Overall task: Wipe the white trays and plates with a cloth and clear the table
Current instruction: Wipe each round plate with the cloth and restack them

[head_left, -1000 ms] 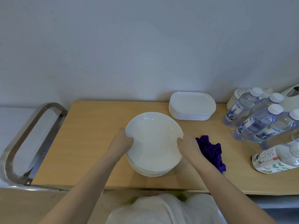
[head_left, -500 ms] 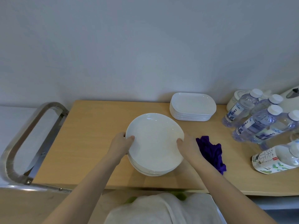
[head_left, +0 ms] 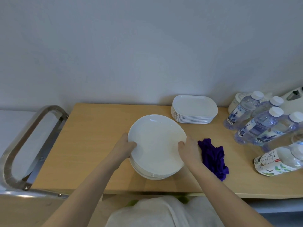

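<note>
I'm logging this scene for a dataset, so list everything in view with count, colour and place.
plates: one stack, white, table centre, top one gripped
trays: one stack, white, back by the wall
cloth: one, purple, right of the plates
water bottles: at least four, clear with white caps, right
tea bottle: one, lying down, front right
table: one, light wood
cart handle: one, metal, left
left hand: on the plate's left rim
right hand: on the right rim
</note>
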The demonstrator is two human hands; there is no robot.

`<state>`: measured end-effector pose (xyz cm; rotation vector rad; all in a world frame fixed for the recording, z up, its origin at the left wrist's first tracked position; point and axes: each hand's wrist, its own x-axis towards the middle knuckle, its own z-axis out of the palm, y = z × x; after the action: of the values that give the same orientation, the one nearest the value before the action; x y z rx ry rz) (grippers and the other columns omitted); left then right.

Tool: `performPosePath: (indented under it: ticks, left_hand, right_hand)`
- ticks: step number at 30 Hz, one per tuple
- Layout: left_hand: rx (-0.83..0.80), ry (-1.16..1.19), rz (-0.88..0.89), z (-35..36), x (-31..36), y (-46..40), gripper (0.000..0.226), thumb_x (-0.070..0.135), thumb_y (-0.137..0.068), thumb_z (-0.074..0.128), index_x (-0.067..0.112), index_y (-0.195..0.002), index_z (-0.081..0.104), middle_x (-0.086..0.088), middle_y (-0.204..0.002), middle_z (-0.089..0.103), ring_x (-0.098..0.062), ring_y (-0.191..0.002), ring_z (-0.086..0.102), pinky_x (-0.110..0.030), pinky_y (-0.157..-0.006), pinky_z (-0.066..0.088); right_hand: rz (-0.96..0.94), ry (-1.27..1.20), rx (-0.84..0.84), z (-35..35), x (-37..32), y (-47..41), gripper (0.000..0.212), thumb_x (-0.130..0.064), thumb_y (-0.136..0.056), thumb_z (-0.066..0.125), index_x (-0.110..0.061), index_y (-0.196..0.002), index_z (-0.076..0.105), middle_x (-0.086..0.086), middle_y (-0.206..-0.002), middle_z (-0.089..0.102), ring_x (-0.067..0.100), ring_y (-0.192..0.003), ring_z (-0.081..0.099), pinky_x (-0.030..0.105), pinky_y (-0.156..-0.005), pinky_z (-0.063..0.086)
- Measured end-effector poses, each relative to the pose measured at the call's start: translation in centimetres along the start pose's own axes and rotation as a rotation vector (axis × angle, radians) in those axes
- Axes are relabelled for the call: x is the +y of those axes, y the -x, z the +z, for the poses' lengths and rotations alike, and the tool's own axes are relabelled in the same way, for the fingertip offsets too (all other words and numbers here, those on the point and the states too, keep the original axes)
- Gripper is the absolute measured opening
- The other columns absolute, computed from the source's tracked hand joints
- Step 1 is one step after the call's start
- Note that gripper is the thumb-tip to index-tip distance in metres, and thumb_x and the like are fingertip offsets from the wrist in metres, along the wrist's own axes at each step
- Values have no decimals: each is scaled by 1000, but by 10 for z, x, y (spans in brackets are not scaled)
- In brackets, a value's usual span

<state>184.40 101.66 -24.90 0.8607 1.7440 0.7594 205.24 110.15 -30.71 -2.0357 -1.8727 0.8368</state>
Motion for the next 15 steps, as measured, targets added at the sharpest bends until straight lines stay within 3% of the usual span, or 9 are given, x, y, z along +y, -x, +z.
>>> performPosePath:
  ticks: [4, 7, 11, 15]
  left_hand:
    - [58, 115, 21, -3, -6, -6, 23, 9, -90, 45, 14, -112, 50, -11, -114, 58, -29, -103, 60, -44, -82, 53]
    - [57, 158, 61, -4, -8, -5, 26, 14, -85, 51, 11, -110, 56, -13, -107, 64, -29, -93, 63, -44, -77, 54]
    - [75, 213, 86, -4, -15, -3, 34, 19, -68, 50, 10, -98, 65, -6, -87, 70, -23, -78, 66, -44, -71, 56]
    - [86, 305, 75, -6, -16, -3, 31, 18, -67, 54, 9, -95, 66, 0, -78, 72, -20, -73, 68, -30, -58, 56]
  right_hand:
    - [-30, 28, 24, 3, 4, 3, 31, -24, -93, 41, -9, -118, 52, 10, -108, 59, 27, -94, 56, 44, -84, 51]
    - [-47, 55, 43, 5, 7, 0, 32, -28, -95, 38, -9, -114, 54, 9, -106, 59, 26, -95, 55, 42, -86, 49]
    - [-46, 32, 37, 4, 8, -4, 36, -32, -98, 34, -6, -105, 57, 12, -114, 53, 26, -102, 42, 39, -89, 36]
    - [-109, -24, 24, -9, 3, -8, 28, -38, -96, 35, -16, -93, 53, 5, -100, 57, 25, -95, 51, 40, -82, 45]
